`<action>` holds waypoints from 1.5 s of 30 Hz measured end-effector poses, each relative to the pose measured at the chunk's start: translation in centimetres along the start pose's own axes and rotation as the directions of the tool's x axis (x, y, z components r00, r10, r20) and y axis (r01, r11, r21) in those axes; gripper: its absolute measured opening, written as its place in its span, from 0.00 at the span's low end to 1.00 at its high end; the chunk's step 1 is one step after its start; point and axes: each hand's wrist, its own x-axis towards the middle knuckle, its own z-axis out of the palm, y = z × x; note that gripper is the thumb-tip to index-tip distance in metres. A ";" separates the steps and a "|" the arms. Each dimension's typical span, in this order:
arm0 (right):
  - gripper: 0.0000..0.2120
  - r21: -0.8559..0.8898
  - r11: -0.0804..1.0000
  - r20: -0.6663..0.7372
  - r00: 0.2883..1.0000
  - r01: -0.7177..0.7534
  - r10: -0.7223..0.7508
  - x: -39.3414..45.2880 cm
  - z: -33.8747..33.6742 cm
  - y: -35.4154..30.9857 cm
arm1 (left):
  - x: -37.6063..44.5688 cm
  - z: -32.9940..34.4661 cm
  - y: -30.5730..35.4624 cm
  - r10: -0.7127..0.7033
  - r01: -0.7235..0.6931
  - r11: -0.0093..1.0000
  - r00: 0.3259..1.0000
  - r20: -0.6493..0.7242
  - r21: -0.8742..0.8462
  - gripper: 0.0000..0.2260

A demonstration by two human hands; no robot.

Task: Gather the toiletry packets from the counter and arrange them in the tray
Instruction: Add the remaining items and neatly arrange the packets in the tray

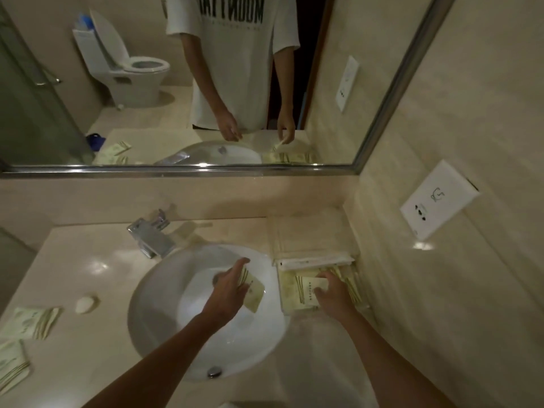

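Note:
A clear tray [312,231] stands on the counter right of the sink, against the wall. Pale green striped toiletry packets [297,301] lie in its near part, and a long white packet [312,262] lies across its middle. My right hand [331,291] rests in the tray, fingers on a packet [310,285] that lies on the others. My left hand [229,285] hovers over the sink basin and holds a pale green packet [254,294]. More packets lie at the counter's left end, one pile [32,320] behind another [11,365].
The white sink basin [164,301] fills the middle of the counter, with a chrome tap [153,235] behind it. A small white soap bar [84,304] lies left of the basin. A mirror [88,83] hangs above, and a wall socket plate [438,200] is at the right.

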 end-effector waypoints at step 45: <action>0.10 -0.310 0.932 0.030 0.982 0.187 -0.187 6.5 -2.6 8.3 | 7.9 11.1 4.2 -0.153 0.099 0.981 0.921 0.358 0.166 0.16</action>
